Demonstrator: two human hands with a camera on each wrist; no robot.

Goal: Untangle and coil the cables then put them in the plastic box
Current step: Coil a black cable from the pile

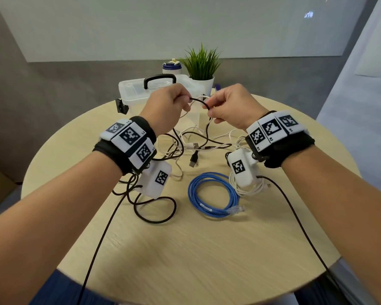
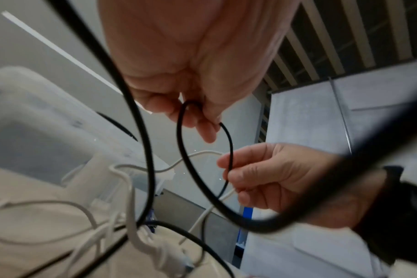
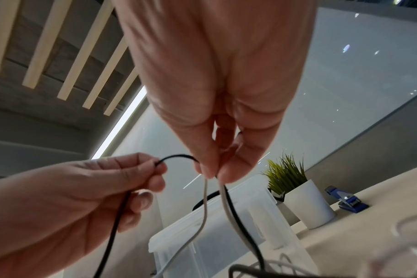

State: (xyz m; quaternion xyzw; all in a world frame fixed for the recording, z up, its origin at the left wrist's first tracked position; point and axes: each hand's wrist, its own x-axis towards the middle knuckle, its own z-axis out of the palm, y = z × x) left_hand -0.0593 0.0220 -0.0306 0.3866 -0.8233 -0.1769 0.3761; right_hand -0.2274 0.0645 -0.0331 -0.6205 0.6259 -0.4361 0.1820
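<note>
Both hands are raised above the round table (image 1: 207, 249) with a short arc of black cable (image 1: 198, 101) between them. My left hand (image 1: 186, 99) pinches the black cable (image 2: 230, 146) between thumb and fingers. My right hand (image 1: 209, 106) pinches the same black cable (image 3: 176, 157) together with a white cable (image 3: 204, 206). Both cables hang down into a black and white tangle (image 1: 185, 142) on the table. Just behind the hands stands the clear plastic box (image 1: 130, 89) with a black handle. A coiled blue cable (image 1: 213, 194) lies in front.
A potted plant (image 1: 201, 69) and a bottle (image 1: 171, 68) stand behind the box. A blue clip (image 3: 350, 202) lies right of the plant. A coiled white cable (image 1: 246, 190) lies beside the blue coil. Black leads from the wrist cameras run off the table's near edge.
</note>
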